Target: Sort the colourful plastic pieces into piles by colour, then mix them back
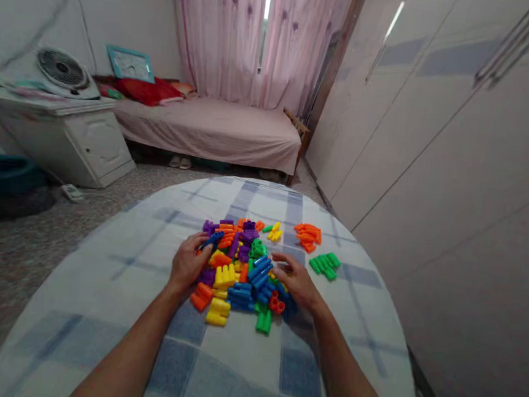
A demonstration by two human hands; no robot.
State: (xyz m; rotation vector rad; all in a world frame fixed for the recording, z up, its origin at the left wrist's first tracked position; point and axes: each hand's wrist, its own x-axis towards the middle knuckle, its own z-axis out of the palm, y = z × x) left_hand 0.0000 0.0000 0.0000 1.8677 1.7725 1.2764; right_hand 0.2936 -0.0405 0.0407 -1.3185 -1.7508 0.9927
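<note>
A heap of colourful plastic building blocks point(225, 275), shaped like joined tubes, lies mid-table in purple, orange, yellow, green and blue. At the heap's left side, my left hand point(188, 261) has its fingers and thumb closed around a dark blue block point(215, 238). On the right, my right hand point(298, 280) rests against the heap with fingers curved and apart. Its fingertips are beside a tilted blue block point(261, 268); whether they touch it is unclear. Separate groups of orange blocks point(308, 236) and green blocks point(325, 265) sit beyond my right hand.
A checked cloth covers the rounded table point(112, 296). Past it stand a bed point(215, 126), a white cabinet point(95, 146) bearing a fan point(63, 69), and a teal tub point(2, 172) on the floor. A tall wardrobe point(454, 196) runs along the right side.
</note>
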